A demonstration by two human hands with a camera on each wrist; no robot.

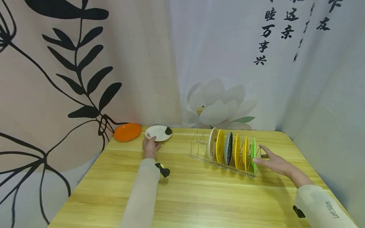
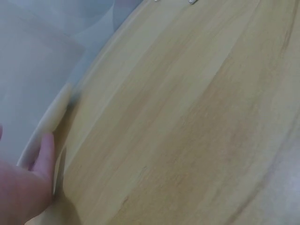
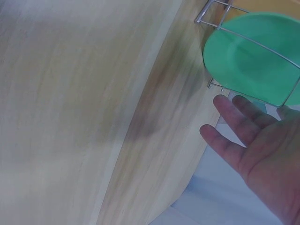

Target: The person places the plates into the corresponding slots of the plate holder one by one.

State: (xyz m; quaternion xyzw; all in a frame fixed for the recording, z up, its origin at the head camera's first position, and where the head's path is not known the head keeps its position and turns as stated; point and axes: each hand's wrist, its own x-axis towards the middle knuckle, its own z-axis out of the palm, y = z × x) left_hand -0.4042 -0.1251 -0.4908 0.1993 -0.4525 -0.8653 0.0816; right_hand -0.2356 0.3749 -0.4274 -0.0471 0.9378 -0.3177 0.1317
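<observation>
A white plate [image 1: 157,133] with a black patch on its rim is at the back left of the table. My left hand [image 1: 150,148] pinches its near edge, the thumb on the upper side; the other fingers are partly hidden. Edge-on, the same plate [image 2: 52,114] shows beside the hand [image 2: 29,190] in the left wrist view. On the right, a green plate [image 1: 253,155] stands upright at the end of a wire dish rack [image 1: 201,155]. My right hand [image 1: 275,162] is spread beside that end, its thumb close to the green plate [image 3: 255,58]; whether they touch I cannot tell.
An orange plate [image 1: 127,131] lies left of the white one, at the table's [image 1: 199,196] back edge. Several more plates stand in the rack, among them a cream one [image 1: 212,144], yellow ones [image 1: 220,146] and a dark grey-blue one [image 1: 228,148]. Printed curtains [image 1: 142,63] hang behind.
</observation>
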